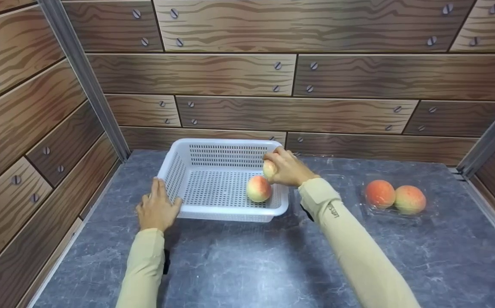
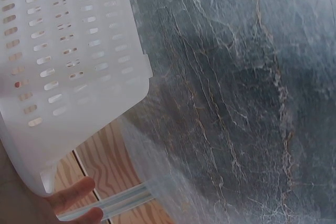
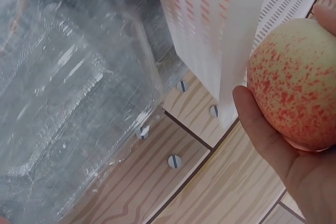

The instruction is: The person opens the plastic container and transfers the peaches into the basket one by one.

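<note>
A white slotted plastic basket (image 1: 226,212) stands on the grey table. Inside it, near the right end, lies one red-and-yellow peach (image 1: 258,189). My right hand (image 1: 289,168) holds a second peach (image 3: 299,82) just over the basket's right rim, above the first. In the right wrist view, the thumb and palm lie against that peach's side. At the basket's left front corner, my left hand (image 1: 158,208) rests on the rim with its fingers fairly straight. The left wrist view shows two of its fingertips (image 2: 79,190) beyond the rim; the rest of the hand is mostly hidden.
Two more peaches, a redder one (image 1: 380,193) and a paler one (image 1: 410,199), sit in clear plastic packaging at the right. Another clear plastic tray (image 3: 68,98) lies beside the basket's right side. Wood-patterned walls (image 1: 230,72) enclose the table.
</note>
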Tool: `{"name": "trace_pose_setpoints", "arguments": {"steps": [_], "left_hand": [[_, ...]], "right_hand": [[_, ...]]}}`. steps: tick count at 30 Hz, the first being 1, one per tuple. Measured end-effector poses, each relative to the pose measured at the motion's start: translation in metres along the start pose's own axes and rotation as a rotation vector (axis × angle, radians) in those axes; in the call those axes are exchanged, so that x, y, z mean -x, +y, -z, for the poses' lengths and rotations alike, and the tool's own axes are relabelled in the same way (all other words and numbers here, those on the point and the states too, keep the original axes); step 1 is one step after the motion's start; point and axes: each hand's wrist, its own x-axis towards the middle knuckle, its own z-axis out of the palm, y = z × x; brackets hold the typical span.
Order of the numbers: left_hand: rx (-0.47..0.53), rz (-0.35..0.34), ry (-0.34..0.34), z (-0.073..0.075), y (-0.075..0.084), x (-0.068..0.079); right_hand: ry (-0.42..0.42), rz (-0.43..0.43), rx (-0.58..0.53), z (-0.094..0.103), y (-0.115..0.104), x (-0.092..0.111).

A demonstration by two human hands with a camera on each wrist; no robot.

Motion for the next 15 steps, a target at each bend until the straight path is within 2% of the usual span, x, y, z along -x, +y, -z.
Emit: {"name": "trace_pose_setpoints", "arguments": {"steps": [15], "left_hand": [[-0.008,-0.012,0.029,-0.002,0.0,0.0]], "right_hand": [[-0.03,0.022,0.025,-0.013,-0.007,-0.002]]}}
